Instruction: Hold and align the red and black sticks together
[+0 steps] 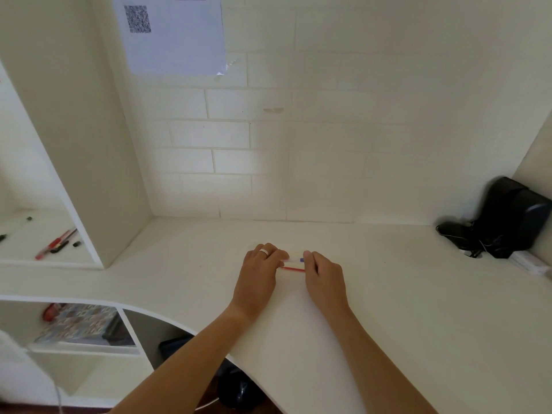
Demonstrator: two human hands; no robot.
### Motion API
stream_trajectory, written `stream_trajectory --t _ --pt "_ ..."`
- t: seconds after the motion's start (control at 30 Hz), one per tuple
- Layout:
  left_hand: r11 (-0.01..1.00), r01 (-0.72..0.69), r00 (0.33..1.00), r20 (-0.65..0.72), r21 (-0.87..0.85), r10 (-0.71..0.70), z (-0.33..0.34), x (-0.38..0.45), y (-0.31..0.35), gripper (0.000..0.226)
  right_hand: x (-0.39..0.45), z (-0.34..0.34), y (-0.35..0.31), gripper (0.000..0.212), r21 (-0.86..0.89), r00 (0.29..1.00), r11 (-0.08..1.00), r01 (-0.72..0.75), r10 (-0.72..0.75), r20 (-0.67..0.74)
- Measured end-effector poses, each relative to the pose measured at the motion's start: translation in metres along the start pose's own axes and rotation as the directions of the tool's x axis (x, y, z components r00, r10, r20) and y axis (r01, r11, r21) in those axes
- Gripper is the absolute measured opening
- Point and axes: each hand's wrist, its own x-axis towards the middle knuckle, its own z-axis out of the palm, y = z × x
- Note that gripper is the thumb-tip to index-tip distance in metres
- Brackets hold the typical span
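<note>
Left hand: the left hand [260,265], wearing a white ring, pinches one end of a clear plastic pen barrel with a blue tip [295,259].
Right hand: the right hand [324,274] pinches the other end.
Refill: a thin red ink refill [293,268] lies just below the barrel, between both hands.
Axis: barrel and refill run left to right, parallel, above the white desk [403,294].
Nearer hand: both equally close.

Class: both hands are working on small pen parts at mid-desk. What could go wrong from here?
The red refill lies loose between the left hand and right hand; it could roll off across the desk. The clear barrel is pale against the white top, so it would be hard to spot if dropped.
</note>
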Motion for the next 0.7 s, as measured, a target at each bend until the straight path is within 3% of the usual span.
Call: stream_trajectory --t 0.3,0.43,0.7 --pt "1.0 -0.023 0.998 -0.057 0.006 0.023 0.0015 0.0011 0.0001 0.02 0.0014 -0.0013 0.0016 0.027 0.055 0.994 0.992 0.109 -0.109 -0.004" --pt "0.997 -0.002 0.999 -0.044 0.074 0.005 0.0054 0.001 -0.0016 0.024 0.0021 -0.0018 0.0029 0.026 0.081 0.995 0.994 0.077 -0.071 -0.067" --pt "0.998 -0.008 0.998 -0.065 0.058 0.011 0.0024 0.0012 -0.0046 0.018 0.0049 -0.0004 0.0066 0.031 0.055 0.998 0.997 0.049 -0.051 0.024"
